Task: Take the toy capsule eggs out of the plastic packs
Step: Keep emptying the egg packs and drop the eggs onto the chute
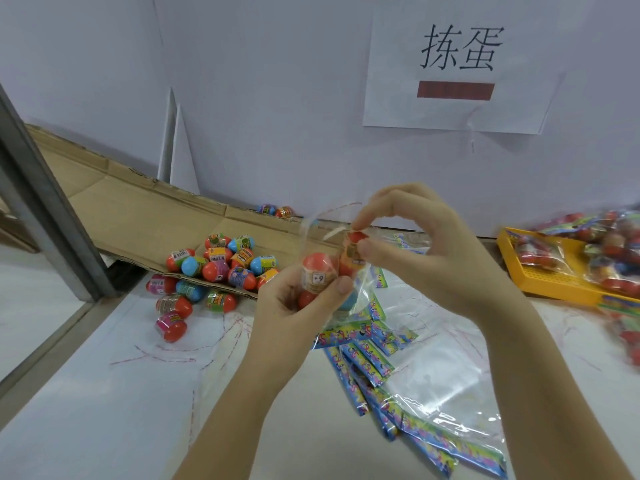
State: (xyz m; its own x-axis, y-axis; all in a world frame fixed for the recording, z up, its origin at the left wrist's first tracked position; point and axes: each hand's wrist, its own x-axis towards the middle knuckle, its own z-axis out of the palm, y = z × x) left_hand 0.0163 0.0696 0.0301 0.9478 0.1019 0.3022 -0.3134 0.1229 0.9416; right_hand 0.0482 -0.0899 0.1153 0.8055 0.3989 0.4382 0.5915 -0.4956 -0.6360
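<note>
Head view: left hand (298, 303) and right hand (427, 252) half hide bagged eggs (317, 268).

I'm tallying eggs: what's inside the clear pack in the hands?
Through the clear pack, two red-topped eggs and something blue lower down show. The left hand covers the rest, so the count is hidden.

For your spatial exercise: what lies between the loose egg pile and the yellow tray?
Head view: empty plastic packs, plus the left hand and right hand holding an egg pack.
</note>
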